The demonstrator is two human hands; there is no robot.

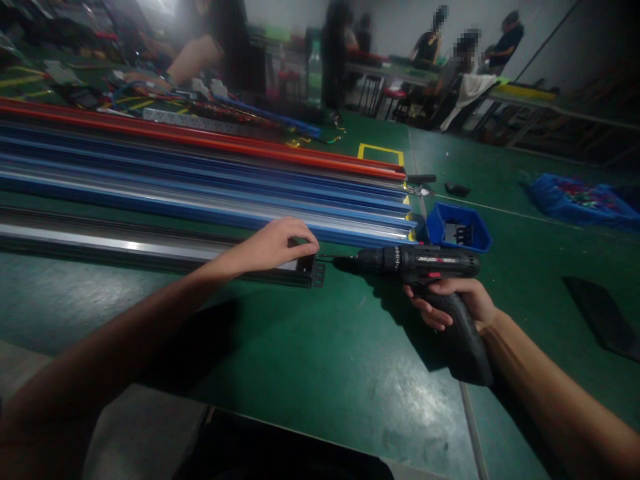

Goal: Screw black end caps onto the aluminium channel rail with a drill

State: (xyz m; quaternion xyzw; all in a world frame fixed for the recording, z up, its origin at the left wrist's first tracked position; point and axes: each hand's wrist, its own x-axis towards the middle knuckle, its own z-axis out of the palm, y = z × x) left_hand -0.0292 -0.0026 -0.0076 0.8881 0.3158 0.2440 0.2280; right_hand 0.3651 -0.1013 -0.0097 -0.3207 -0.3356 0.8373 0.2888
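Observation:
My right hand is wrapped around the grip of a black cordless drill, which points left. Its thin bit reaches the end of a long black metal profile lying on the green table. Over that end my left hand is bent, thumb and fingers closing at the profile's edge beside the bit tip. A small dark slotted end plate juts from the profile there. Whether a screw sits at the bit tip is hidden by my fingers and blur.
Several blue profiles and a red one lie behind. A blue parts bin stands just beyond the drill. Further right are a blue tray and a dark flat piece. A person's arm is across the table.

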